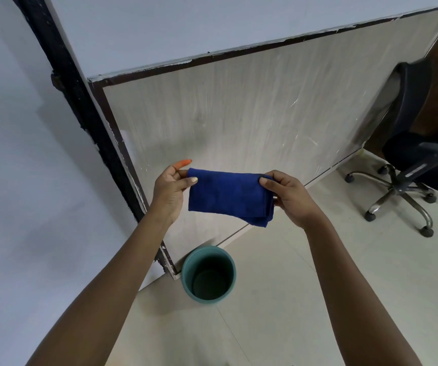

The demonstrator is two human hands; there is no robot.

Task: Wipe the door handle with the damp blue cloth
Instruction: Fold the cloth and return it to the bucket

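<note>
The blue cloth [228, 196] is folded into a rectangle and stretched between both hands at chest height. My left hand [169, 192] pinches its upper left corner; one fingertip is orange. My right hand [289, 198] pinches the upper right corner, where loose layers hang down. Behind the cloth stands a pale wood-grain door [252, 114], swung open, with a dark edge strip. No door handle shows in this view; a black hinge [57, 80] sits on the black door frame [80, 107] at the left.
A teal bucket [208, 276] stands on the tiled floor just below the cloth, by the door's bottom corner. A black office chair [418, 154] on castors sits at the right. White wall fills the left side.
</note>
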